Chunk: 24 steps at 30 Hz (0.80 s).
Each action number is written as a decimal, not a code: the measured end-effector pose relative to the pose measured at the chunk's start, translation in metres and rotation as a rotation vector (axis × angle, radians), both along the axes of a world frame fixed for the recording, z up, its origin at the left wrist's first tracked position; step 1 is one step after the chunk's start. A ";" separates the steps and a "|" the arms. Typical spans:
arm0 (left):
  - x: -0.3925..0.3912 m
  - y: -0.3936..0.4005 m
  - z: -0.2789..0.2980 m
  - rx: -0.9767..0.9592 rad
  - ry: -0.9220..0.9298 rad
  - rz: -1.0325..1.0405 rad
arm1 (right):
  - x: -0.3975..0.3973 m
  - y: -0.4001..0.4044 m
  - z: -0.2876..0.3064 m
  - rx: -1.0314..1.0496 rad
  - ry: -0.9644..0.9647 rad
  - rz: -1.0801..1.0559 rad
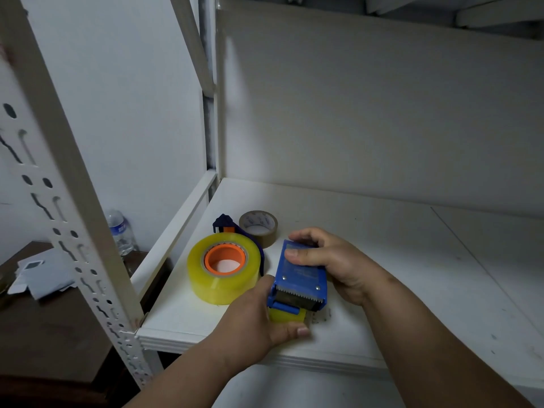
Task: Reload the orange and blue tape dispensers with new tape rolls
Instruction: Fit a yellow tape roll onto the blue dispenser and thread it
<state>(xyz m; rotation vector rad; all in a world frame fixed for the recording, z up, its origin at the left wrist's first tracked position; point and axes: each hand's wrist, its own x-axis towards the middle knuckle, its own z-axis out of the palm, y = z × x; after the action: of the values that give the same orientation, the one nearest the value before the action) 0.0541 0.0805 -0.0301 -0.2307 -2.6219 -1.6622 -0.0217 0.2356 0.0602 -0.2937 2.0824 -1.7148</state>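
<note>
Both hands are working the blue tape dispenser [300,278] just above the shelf [382,260].

Head view: right hand [332,260] is gripping its rear, left hand [265,316] is pinching yellow tape [287,315] at the serrated blade; stiff, light plastic, so hold the sides.

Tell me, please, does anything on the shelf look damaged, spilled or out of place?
Nothing looks damaged or spilled. The left hand and right hand grip the blue dispenser. The yellowish roll with the orange core and the brown roll lie flat on the shelf. Only small dark scuffs mark it at the right.
</note>
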 end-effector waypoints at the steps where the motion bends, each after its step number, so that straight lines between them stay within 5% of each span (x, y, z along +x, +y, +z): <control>1: -0.001 0.000 0.000 0.001 -0.001 -0.002 | 0.000 -0.001 -0.002 -0.016 0.001 -0.035; 10: 0.002 -0.002 0.001 -0.044 -0.024 -0.031 | 0.000 0.002 -0.002 0.054 0.072 -0.189; 16: 0.000 -0.002 0.002 -0.002 -0.025 -0.032 | 0.005 0.021 0.002 0.089 0.004 0.168; 24: -0.004 -0.002 0.005 -0.033 -0.032 -0.040 | -0.001 0.016 -0.003 0.022 0.055 -0.052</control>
<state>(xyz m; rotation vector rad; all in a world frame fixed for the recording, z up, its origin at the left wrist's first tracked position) 0.0504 0.0785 -0.0250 -0.2607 -2.6877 -1.6491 -0.0226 0.2512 0.0567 -0.2849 2.1648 -1.7302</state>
